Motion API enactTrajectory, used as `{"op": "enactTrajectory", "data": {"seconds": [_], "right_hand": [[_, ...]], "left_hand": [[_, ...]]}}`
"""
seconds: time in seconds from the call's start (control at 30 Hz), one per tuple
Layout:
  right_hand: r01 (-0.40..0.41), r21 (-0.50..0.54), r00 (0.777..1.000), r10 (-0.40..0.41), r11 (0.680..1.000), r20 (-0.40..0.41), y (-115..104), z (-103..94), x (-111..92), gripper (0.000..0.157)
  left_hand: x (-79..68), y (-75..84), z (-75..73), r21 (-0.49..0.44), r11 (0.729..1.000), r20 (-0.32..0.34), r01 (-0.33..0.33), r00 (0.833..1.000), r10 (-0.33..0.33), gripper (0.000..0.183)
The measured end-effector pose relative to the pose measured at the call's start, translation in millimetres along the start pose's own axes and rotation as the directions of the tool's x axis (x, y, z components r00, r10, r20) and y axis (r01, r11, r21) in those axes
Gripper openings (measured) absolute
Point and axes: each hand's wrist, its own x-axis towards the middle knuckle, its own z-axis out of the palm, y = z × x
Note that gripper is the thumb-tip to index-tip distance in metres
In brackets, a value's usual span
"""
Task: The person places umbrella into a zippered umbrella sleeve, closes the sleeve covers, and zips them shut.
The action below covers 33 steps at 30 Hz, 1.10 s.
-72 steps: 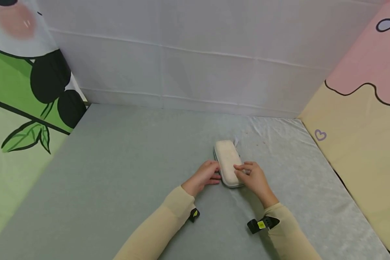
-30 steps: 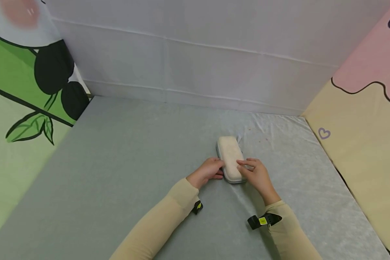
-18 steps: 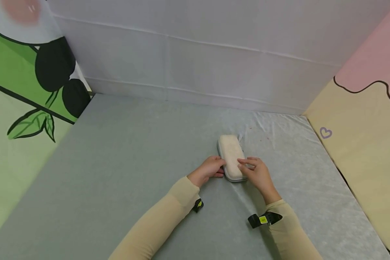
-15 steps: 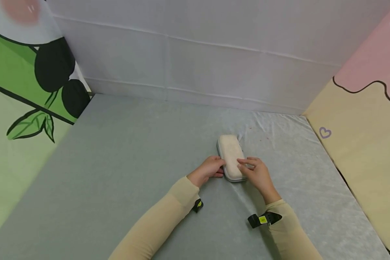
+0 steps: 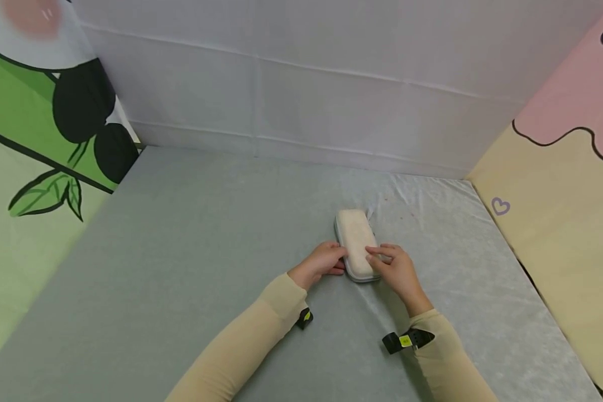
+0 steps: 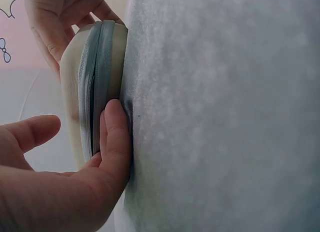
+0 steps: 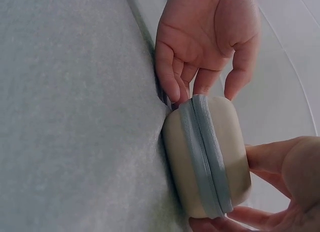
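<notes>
A cream hard-shell zip case [image 5: 354,240] with a grey zipper band [image 7: 205,152] lies flat on the grey cloth. My left hand [image 5: 322,261] is at its left side. In the left wrist view, its fingers [image 6: 116,137] curl against the zipper side, with the thumb raised beside the upper shell. A dark slit shows between the zipper tapes [image 6: 95,87] there. My right hand [image 5: 394,271] holds the right side near the front end, one digit on the top shell and other fingers [image 7: 252,217] low at the side. A small light tab sticks out at the case's far right corner.
The grey cloth [image 5: 206,251] covers the table up to a pale fabric wall [image 5: 306,100]. Printed panels stand on both sides, a green one [image 5: 20,95] at left and a pink and cream one [image 5: 558,223] at right. Both wrists wear black straps [image 5: 407,339].
The head view has tilted slightly, shifting the whole scene. My left thumb now overlaps the case's left edge a little more than at first; the right hand keeps its hold.
</notes>
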Motion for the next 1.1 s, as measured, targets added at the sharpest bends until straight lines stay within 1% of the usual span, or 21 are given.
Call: {"op": "enactTrajectory", "data": {"seconds": [0.2,0.47,0.53,0.6,0.67,0.77,0.83,0.9,1.0,1.1], "right_hand": [[-0.001,0.005,1.0,0.001,1.0,0.008,2.2,2.6,-6.4,0.027],[-0.014,-0.003,1.0,0.014,1.0,0.001,6.1,4.3,-13.1,0.026],[-0.015,-0.004,1.0,0.015,1.0,0.001,6.6,4.3,-13.2,0.026],[-0.014,-0.01,1.0,0.014,1.0,-0.003,6.4,4.3,-12.5,0.026],[-0.015,-0.012,1.0,0.015,1.0,-0.003,5.5,4.3,-11.4,0.026],[-0.02,-0.018,1.0,0.02,1.0,-0.002,3.8,4.1,-9.6,0.027],[-0.024,-0.016,1.0,0.024,1.0,-0.001,2.8,3.8,-8.5,0.027],[-0.022,-0.016,1.0,0.022,1.0,-0.004,1.7,3.6,-7.5,0.027],[-0.015,-0.017,1.0,0.015,1.0,-0.01,0.5,3.5,-6.1,0.027],[-0.003,-0.015,1.0,0.003,1.0,-0.01,0.4,3.8,-4.6,0.027]], "left_hand": [[-1.9,-5.7,-0.2,-0.008,1.0,-0.002,0.002,1.0,-0.002,0.047],[-6.0,-13.4,4.5,-0.024,1.0,0.001,0.001,1.0,-0.001,0.047],[-6.5,-13.5,5.5,-0.02,1.0,-0.011,-0.005,1.0,0.005,0.049],[-7.3,-12.5,5.9,0.012,0.999,-0.043,-0.035,0.998,0.036,0.055],[-7.9,-10.4,6.2,0.062,0.995,-0.084,-0.072,0.993,0.077,0.061],[-8.9,-6.7,6.3,0.143,0.981,-0.139,-0.13,0.979,0.15,0.062],[-9.3,-4.5,6.7,0.171,0.972,-0.16,-0.159,0.969,0.187,0.057],[-9.7,-3.3,6.7,0.176,0.967,-0.171,-0.186,0.961,0.216,0.049],[-9.9,-2.4,6.0,0.169,0.962,-0.178,-0.213,0.954,0.242,0.038],[-9.6,-1.4,3.9,0.163,0.957,-0.179,-0.24,0.947,0.268,0.033]]}}
